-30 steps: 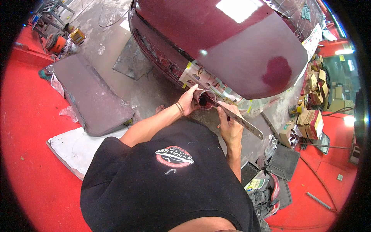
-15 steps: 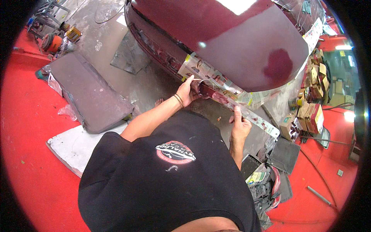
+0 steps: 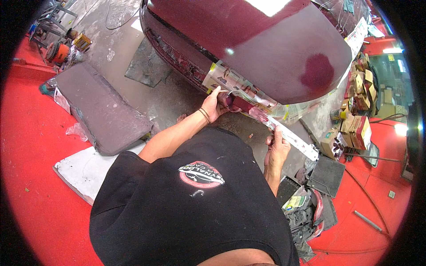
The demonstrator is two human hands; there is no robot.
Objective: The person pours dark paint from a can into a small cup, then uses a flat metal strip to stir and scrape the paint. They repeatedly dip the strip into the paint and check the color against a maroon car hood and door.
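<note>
I'm looking down past a black shirt at a glossy maroon car body (image 3: 266, 48), smooth and curved, with a duller dark-red patch on its right flank. Along its lower edge runs crinkled masking paper (image 3: 242, 88), printed magazine sheets taped flat against the paint. My left hand (image 3: 215, 104) is up at that paper's lower edge, fingertips pinched on it, a thin bracelet at the wrist. Lower and to the right, my right hand (image 3: 277, 148) grips a long pale strip (image 3: 290, 135), stiff-looking and speckled with red paint; fingers closed round it from below, the strip slanting away from the car's lower edge down to the right. Rough grey concrete floor (image 3: 168, 93) beneath, a flat maroon-grey panel (image 3: 100, 111) lying to the left, cardboard boxes (image 3: 355, 128) stacked on the right.
</note>
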